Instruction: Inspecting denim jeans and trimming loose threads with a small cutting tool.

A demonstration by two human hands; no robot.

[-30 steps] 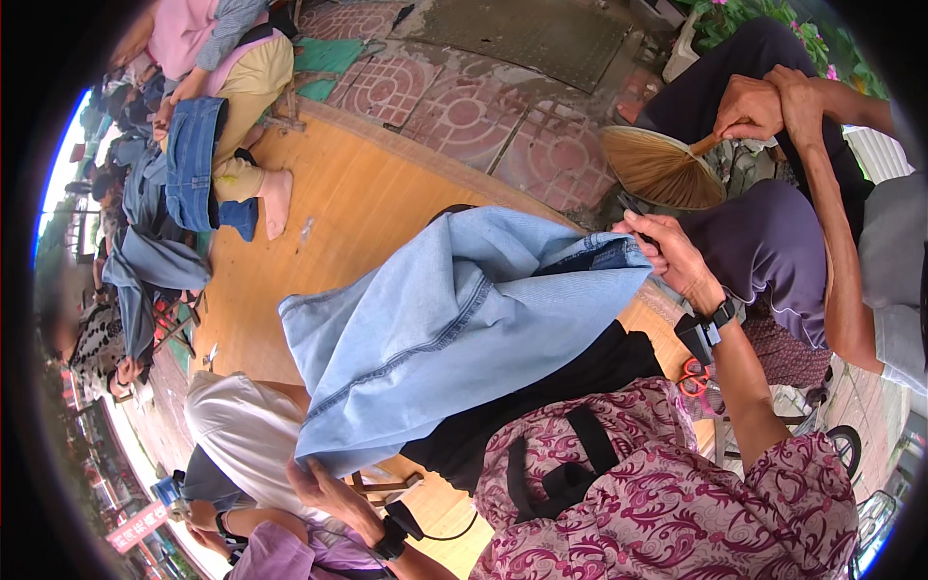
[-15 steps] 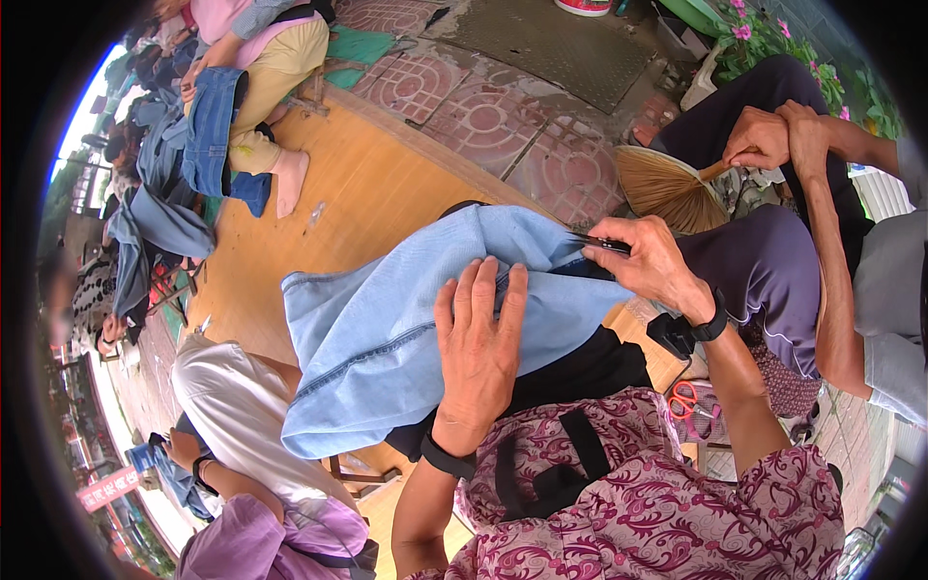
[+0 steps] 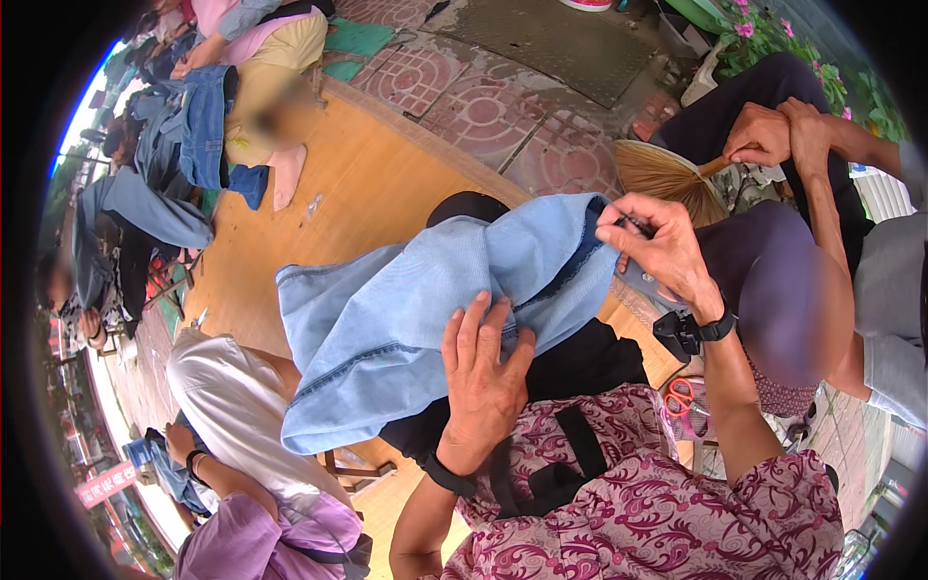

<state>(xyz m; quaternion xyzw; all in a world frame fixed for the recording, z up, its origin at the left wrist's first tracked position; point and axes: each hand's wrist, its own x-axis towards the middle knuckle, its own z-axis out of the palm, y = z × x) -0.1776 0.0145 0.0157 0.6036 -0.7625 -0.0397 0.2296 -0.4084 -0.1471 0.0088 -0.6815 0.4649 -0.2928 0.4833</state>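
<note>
A light blue denim garment (image 3: 387, 319) is spread over my black-covered lap (image 3: 590, 358). My left hand (image 3: 483, 382) lies on the denim with its fingers apart. At the garment's upper right end, my right hand (image 3: 662, 246) grips small black snips (image 3: 633, 224), partly hidden by my fingers, with thumb and fingertips at the edge where a dark opening shows. Below my right wrist, orange-handled scissors (image 3: 680, 396) lie on a bag.
A wooden board (image 3: 290, 213) stretches beyond the denim. People sit around me: one with jeans (image 3: 203, 126) upper left, one in white trousers (image 3: 232, 387) lower left, one holding a straw broom (image 3: 677, 179) at right. Pink-flowered plants (image 3: 744, 29) stand behind.
My left hand came from the garment's lower corner onto its middle, then slid slightly down. My right hand stayed at the upper end, turning its grip, and the dark opening there now shows more.
</note>
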